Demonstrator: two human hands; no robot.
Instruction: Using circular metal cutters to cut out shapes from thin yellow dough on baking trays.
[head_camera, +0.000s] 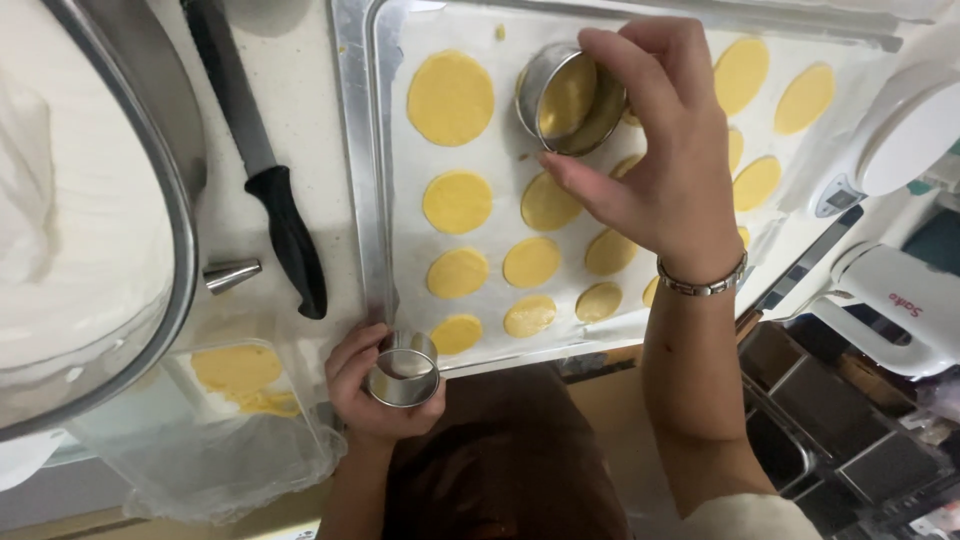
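Yellow dough rounds (458, 202) are seen in the head view, laid in rows on the paper-lined metal baking tray (358, 150); above them a round metal cutter (570, 98), with a dough disc inside it, is pinched between thumb and fingertips of the right hand (650, 160) over the tray's far rows. A second, smaller metal ring cutter (403, 370) is gripped in the closed left hand (372, 385) at the tray's near edge. Left of the tray, a black-handled knife (268, 170), a small metal piping nozzle (231, 274), a large bowl (120, 200) and leftover dough under plastic film (240, 375) are noted.
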